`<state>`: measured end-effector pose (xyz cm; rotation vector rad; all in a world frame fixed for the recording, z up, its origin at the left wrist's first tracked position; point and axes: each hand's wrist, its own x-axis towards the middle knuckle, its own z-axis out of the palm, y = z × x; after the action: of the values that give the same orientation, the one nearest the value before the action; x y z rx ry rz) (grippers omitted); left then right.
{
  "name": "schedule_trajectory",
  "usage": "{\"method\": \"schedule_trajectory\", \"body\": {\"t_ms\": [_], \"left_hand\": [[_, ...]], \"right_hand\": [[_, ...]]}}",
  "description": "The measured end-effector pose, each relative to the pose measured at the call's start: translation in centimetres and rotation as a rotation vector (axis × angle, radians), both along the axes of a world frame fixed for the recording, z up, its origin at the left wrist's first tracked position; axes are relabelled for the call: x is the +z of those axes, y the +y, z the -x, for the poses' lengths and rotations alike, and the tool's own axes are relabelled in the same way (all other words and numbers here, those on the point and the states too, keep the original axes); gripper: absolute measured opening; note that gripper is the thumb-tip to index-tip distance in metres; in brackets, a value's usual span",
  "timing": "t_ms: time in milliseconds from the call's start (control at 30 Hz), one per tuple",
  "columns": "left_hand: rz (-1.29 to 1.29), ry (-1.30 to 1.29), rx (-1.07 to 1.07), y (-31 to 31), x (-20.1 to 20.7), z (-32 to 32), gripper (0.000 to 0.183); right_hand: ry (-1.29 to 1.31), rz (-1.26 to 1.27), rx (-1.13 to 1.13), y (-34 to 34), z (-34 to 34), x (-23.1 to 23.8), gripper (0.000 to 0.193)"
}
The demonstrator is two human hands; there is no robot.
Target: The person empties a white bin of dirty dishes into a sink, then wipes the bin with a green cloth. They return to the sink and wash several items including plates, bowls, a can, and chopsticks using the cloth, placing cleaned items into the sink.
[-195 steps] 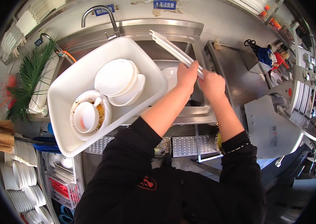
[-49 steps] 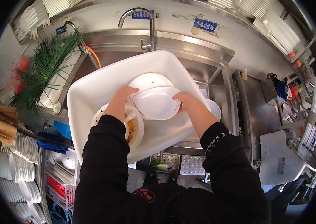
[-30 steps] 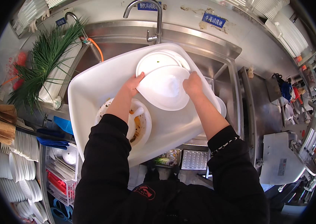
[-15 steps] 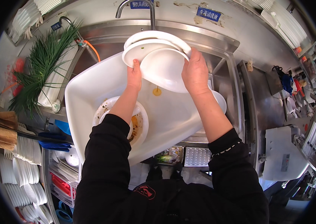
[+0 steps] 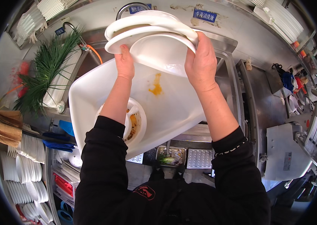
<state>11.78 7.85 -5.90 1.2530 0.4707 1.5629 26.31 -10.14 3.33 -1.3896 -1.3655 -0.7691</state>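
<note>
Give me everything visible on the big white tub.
White tub: rectangular, rounded corners, raised walls, smooth and plastic-looking. Open side up, set slantwise over the steel sink; what supports its underside is hidden. An orange-yellow spill marks the floor, otherwise largely bare. A food-soiled white bowl sits inside at the near left, partly behind the left forearm. The left hand and right hand hold stacked white dishes, which hide part of its far side.
</note>
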Motion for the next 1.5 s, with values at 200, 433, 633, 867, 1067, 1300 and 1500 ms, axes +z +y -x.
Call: {"method": "schedule_trajectory", "body": {"t_ms": [200,433,633,867,1067,1300,1500], "left_hand": [[-0.057,-0.024,0.085,-2.4,2.8,0.1,0.081],[-0.015,0.203,-0.049,-5.7,6.3,-4.1,0.059],[0.061,0.430,-0.114,-12.0,7.4,-18.3,0.054],[0.268,0.375,-0.281,-21.8,-0.1,-32.7,0.058],[0.683,0.390,-0.252,-25.9,-15.7,-32.5,0.068],[0.925,0.584,-0.154,-22.7,-26.5,-27.7,0.070],[1.200,0.512,-0.319,-16.6,-34.9,-26.0,0.064]], "right_hand": [[-0.011,-0.054,0.025,-1.8,-0.1,1.4,0.037],[0.443,0.202,-0.071,-5.3,-5.3,1.8,0.034],[0.617,0.272,-0.349,-14.4,-16.9,2.1,0.040],[0.628,0.487,-0.620,-24.3,-27.2,-0.3,0.040],[0.482,0.867,-0.629,-22.3,-30.5,-10.3,0.030],[0.589,1.153,-0.509,-16.0,-30.8,-22.3,0.028],[0.673,1.326,-0.472,-12.4,-30.5,-27.2,0.032]]}}
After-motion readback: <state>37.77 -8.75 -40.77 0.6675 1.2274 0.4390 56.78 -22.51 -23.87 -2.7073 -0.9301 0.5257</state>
